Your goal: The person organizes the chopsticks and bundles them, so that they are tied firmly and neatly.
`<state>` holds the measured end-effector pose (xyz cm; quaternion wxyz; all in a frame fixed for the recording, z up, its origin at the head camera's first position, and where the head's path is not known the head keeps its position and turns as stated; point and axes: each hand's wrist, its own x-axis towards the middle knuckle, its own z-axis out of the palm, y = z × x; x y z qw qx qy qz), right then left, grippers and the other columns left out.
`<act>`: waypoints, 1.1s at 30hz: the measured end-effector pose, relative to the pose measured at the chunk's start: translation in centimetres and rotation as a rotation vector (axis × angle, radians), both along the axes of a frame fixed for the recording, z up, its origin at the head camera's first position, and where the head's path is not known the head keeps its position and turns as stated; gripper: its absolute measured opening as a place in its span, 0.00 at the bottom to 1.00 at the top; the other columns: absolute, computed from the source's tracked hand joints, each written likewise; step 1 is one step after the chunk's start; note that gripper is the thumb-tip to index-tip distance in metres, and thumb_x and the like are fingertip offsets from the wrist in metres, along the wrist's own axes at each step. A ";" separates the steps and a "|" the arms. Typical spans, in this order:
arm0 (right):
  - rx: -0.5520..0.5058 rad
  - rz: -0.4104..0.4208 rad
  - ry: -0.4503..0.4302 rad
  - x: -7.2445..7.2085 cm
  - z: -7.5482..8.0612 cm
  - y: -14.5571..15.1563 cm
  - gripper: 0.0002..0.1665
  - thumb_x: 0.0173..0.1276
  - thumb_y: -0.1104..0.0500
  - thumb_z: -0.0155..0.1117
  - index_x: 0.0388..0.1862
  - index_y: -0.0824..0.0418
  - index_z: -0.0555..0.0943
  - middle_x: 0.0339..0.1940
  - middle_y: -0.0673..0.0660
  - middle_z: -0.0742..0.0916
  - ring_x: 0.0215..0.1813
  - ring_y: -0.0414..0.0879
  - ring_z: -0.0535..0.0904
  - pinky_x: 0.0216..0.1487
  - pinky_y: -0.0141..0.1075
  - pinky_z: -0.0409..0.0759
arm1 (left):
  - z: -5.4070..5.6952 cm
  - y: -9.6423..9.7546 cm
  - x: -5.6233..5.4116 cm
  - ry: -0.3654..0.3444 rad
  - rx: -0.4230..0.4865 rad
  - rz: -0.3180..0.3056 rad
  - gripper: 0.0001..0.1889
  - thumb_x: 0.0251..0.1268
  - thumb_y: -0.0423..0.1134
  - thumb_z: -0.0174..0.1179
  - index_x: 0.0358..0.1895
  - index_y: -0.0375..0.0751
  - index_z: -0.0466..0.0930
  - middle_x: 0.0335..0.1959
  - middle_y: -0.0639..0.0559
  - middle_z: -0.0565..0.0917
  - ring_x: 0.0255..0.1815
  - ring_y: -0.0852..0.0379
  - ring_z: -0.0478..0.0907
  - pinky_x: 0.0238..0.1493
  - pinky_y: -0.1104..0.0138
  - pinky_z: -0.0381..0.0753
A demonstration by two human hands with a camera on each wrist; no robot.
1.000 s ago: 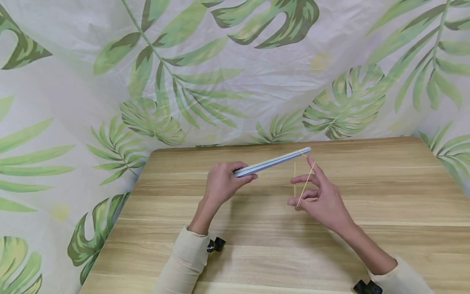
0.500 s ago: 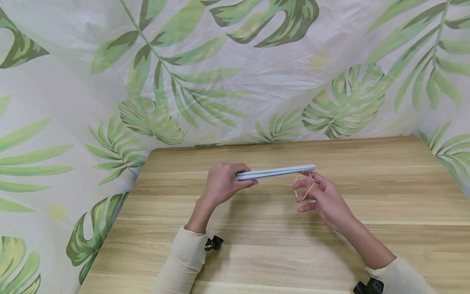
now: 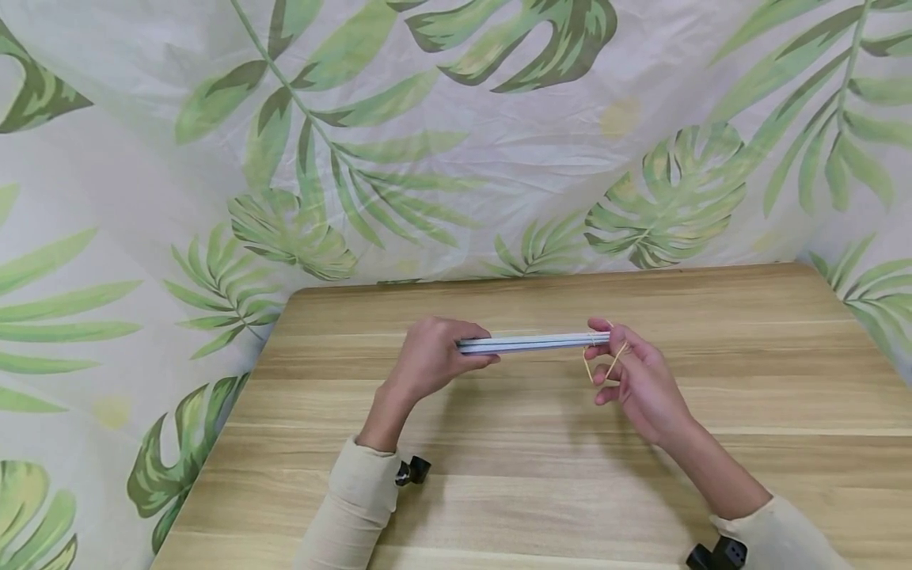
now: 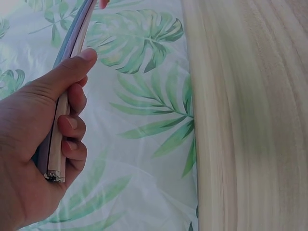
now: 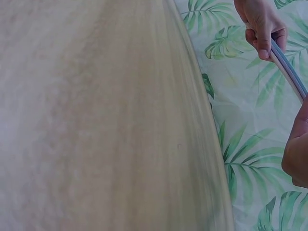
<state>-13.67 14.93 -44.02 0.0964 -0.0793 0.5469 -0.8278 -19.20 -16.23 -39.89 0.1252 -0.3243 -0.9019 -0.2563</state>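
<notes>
A slim bundle of pale blue and white sticks is held level above the table in the head view. My left hand grips its left end; in the left wrist view the fingers and thumb wrap round the bundle, its cut ends showing near the palm. At the other end is my right hand, its fingers curled about the tip and a yellow rubber band stretched over them. Part of the band loops round the bundle near that tip. The right wrist view shows only part of the right hand.
Below the hands lies a wood-grain table. A leaf-printed cloth hangs behind it and along the sides. A small black camera sits at the left cuff, another black camera at the right cuff.
The bundle's right end has swung down from a slant to level. My right hand has come closer round that tip, and the band's stretched loop has become smaller.
</notes>
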 end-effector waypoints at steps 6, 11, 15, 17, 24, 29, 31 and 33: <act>0.061 -0.035 -0.037 0.0 0.0 -0.5 0.15 0.87 0.48 0.55 0.66 0.46 0.79 0.39 0.47 0.85 0.28 0.36 0.82 0.25 0.32 0.83 | -0.3 0.3 -0.1 0.034 0.003 -0.078 0.10 0.57 0.45 0.83 0.39 0.48 0.95 0.32 0.59 0.93 0.25 0.70 0.79 0.31 0.73 0.78; 0.104 -0.043 -0.027 0.2 0.0 -0.9 0.12 0.85 0.54 0.59 0.62 0.45 0.81 0.37 0.47 0.83 0.29 0.37 0.82 0.24 0.32 0.83 | -0.4 0.5 0.0 0.052 0.014 -0.107 0.08 0.58 0.44 0.82 0.37 0.49 0.94 0.31 0.60 0.92 0.25 0.70 0.78 0.31 0.74 0.76; 0.121 -0.045 -0.011 0.3 -0.1 -1.1 0.13 0.83 0.59 0.63 0.60 0.46 0.82 0.35 0.47 0.83 0.29 0.37 0.82 0.23 0.32 0.82 | -0.5 0.7 0.0 0.062 0.028 -0.125 0.08 0.58 0.44 0.82 0.37 0.48 0.94 0.30 0.60 0.92 0.25 0.70 0.78 0.31 0.74 0.77; 0.132 -0.048 -0.002 0.4 -0.2 -1.1 0.13 0.82 0.61 0.64 0.60 0.47 0.82 0.34 0.47 0.82 0.29 0.37 0.82 0.23 0.32 0.82 | -0.5 0.7 0.0 0.072 0.034 -0.125 0.09 0.58 0.44 0.82 0.37 0.47 0.94 0.31 0.59 0.93 0.25 0.69 0.79 0.31 0.74 0.78; 0.178 -0.072 0.013 0.2 -0.1 -1.2 0.12 0.79 0.63 0.67 0.57 0.52 0.81 0.37 0.48 0.83 0.27 0.38 0.80 0.23 0.29 0.78 | -0.4 0.4 -0.1 0.076 0.051 -0.079 0.11 0.56 0.46 0.83 0.38 0.46 0.95 0.31 0.57 0.93 0.26 0.67 0.83 0.32 0.71 0.81; 0.186 -0.077 0.022 0.2 0.0 -1.1 0.11 0.78 0.64 0.69 0.53 0.52 0.80 0.38 0.48 0.81 0.28 0.37 0.81 0.23 0.29 0.77 | -0.3 0.5 0.0 0.055 0.059 -0.053 0.11 0.56 0.46 0.83 0.38 0.47 0.95 0.31 0.57 0.93 0.26 0.67 0.83 0.33 0.71 0.81; 0.180 -0.077 0.026 0.2 0.0 -1.1 0.11 0.77 0.64 0.68 0.51 0.51 0.80 0.38 0.47 0.81 0.28 0.37 0.81 0.23 0.28 0.77 | -0.3 0.5 0.0 0.050 0.060 -0.046 0.11 0.56 0.46 0.83 0.38 0.47 0.95 0.30 0.57 0.93 0.26 0.67 0.83 0.33 0.70 0.82; 0.177 -0.077 0.029 0.2 0.0 -1.0 0.11 0.77 0.65 0.68 0.51 0.51 0.80 0.37 0.47 0.81 0.28 0.37 0.81 0.23 0.28 0.77 | -0.3 0.5 0.0 0.051 0.063 -0.042 0.11 0.56 0.47 0.83 0.38 0.47 0.95 0.30 0.57 0.93 0.26 0.67 0.83 0.33 0.69 0.82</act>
